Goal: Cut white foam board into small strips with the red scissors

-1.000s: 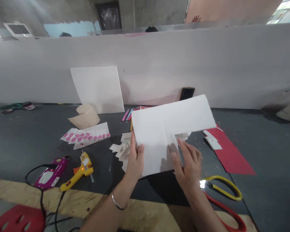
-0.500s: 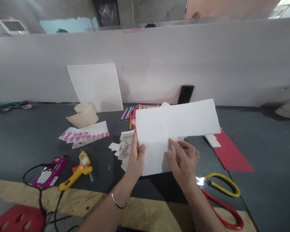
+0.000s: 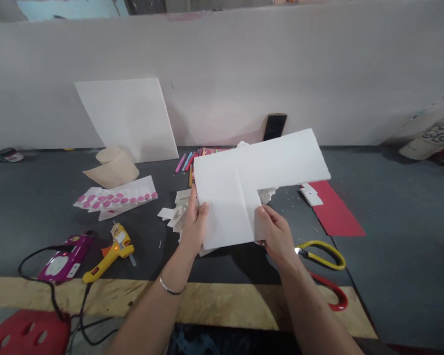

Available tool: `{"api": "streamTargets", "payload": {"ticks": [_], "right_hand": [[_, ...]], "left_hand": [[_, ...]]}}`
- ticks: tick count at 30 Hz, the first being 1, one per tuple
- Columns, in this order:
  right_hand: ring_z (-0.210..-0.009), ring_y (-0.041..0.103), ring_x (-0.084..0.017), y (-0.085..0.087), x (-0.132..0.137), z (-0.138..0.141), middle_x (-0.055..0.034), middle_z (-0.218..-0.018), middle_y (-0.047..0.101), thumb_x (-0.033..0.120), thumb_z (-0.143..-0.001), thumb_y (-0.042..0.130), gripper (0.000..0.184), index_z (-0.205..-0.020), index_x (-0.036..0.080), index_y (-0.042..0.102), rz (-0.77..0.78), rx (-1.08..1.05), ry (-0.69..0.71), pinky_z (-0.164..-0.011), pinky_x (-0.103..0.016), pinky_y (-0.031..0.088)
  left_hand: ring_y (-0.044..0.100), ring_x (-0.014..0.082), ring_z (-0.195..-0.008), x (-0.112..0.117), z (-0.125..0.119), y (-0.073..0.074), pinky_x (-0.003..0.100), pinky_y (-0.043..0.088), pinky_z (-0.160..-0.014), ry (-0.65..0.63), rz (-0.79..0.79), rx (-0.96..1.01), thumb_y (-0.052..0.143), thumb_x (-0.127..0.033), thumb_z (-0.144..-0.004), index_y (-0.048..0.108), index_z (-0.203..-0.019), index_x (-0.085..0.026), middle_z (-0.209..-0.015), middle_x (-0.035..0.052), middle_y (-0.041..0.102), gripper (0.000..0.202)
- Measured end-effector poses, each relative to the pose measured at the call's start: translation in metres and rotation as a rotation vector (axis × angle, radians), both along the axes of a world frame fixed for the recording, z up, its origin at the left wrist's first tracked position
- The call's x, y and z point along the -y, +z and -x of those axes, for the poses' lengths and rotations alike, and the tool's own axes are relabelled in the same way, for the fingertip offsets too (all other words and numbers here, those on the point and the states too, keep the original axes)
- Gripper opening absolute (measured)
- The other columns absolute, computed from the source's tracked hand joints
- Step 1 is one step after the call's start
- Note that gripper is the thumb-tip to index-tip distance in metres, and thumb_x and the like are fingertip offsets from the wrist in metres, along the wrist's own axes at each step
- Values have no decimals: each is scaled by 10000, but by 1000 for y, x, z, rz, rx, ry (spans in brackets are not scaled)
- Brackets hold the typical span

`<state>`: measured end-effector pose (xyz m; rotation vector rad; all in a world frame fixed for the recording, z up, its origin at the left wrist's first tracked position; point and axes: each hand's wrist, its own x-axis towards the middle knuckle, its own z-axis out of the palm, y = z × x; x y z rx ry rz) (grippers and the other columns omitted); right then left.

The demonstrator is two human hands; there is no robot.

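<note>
A yellow glue gun is noted on the dark tabletop; a purple device is placed to its left, dotted strips behind, scissors well right.

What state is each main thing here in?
White L-shaped board: held by left hand and right hand.
Yellow plastic glue gun: lying down, orange light lit.
Purple plastic box: cord attached.
Yellow-and-red-handled scissors: handles apart, blades mostly hidden.
Black rectangular phone: leaning, screen dark.
White four-sided board: leaning upright.
Beige strip roll: partly unrolled.
Red sheet: lying flat.
</note>
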<state>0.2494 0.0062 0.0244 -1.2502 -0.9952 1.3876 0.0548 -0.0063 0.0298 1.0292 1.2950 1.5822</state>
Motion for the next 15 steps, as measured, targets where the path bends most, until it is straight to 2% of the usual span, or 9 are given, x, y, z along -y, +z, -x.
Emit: {"api": "streamTargets", "payload": {"ticks": [4, 7, 11, 15], "right_hand": [[-357, 413, -104, 1, 0, 0, 71, -473, 471, 558, -826, 652, 414, -1015, 201, 742, -14, -7, 0, -307, -217, 315], [-354, 417, -98, 1, 0, -1, 71, -479, 480, 554, -837, 648, 412, -1034, 203, 735, -15, -24, 2, -301, -209, 317], [-364, 421, -79, 1, 1, 0, 59, -577, 563, 509, -817, 705, 405, -1091, 211, 689, -61, -13, 98, -289, -195, 325], [-359, 422, -68, 2, 1, 1, 64, -650, 619, 400, -721, 821, 586, -1241, 233, 609, -47, 80, 148, -289, -193, 351]], "left_hand": [[227, 243, -1521, 0, -1, 1, 363, 207, -1223, 7, 4, -7, 638, -515, -880, 324, -1556, -319, -1659, 17, 264, 770], [253, 259, -1512, 0, -1, 1, 375, 226, -1218, 13, 20, 6, 633, -518, -882, 301, -1564, -321, -1666, 23, 241, 784], [243, 259, -1515, 0, 0, 0, 375, 212, -1224, 15, 1, -32, 638, -497, -887, 337, -1550, -318, -1668, 26, 237, 750], [211, 257, -1524, 1, -1, 6, 351, 232, -1219, 22, -19, -32, 683, -484, -858, 407, -1512, -327, -1651, 10, 289, 727]]}}
